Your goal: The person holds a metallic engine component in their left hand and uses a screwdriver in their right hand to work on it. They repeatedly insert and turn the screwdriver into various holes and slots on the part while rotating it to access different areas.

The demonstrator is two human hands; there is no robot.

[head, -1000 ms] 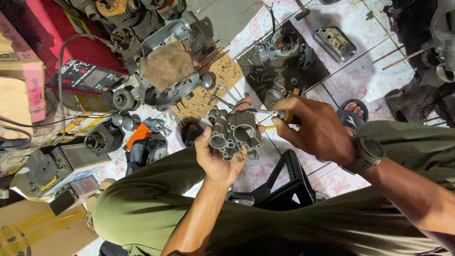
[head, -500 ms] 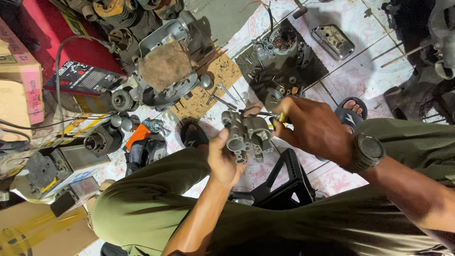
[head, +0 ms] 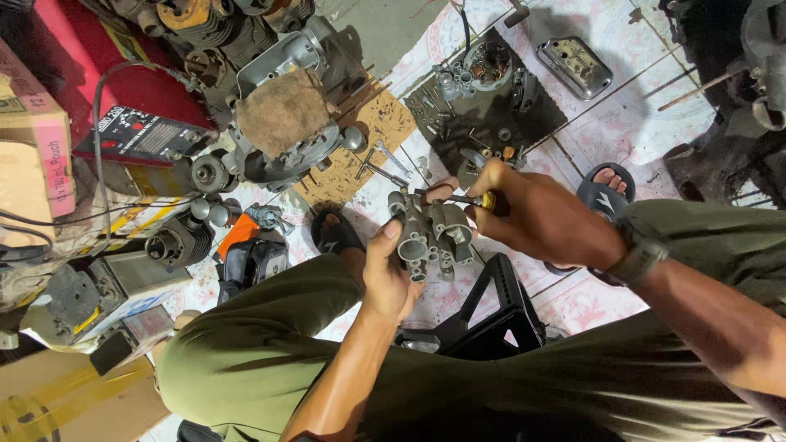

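At nine o'clock a pale cardboard box [head: 33, 155] with a pink label band sits at the frame's edge; just right of it a flat red-and-black machine panel [head: 139, 135] bears white print; at seven o'clock lies a brown carton [head: 65, 401] with yellow stripes; a small orange-and-black case [head: 250, 250] rests on the tiled floor [head: 647, 61] near the left knee. At the centre the left hand [head: 386, 274] is wrapped from below around a grey metal carburettor body [head: 430, 233], fingers curled on its left flank; its long axis runs from about eleven to five o'clock, the round bores facing the camera. The right hand [head: 540, 217] is closed in a pinch on a yellow-handled screwdriver [head: 467, 199], whose shaft points toward nine o'clock and meets the carburettor's top. Behind, at twelve o'clock, an engine part [head: 491, 74] lies on a dark mat; an engine casing [head: 286, 115] topped with a brown rag sits at eleven o'clock.
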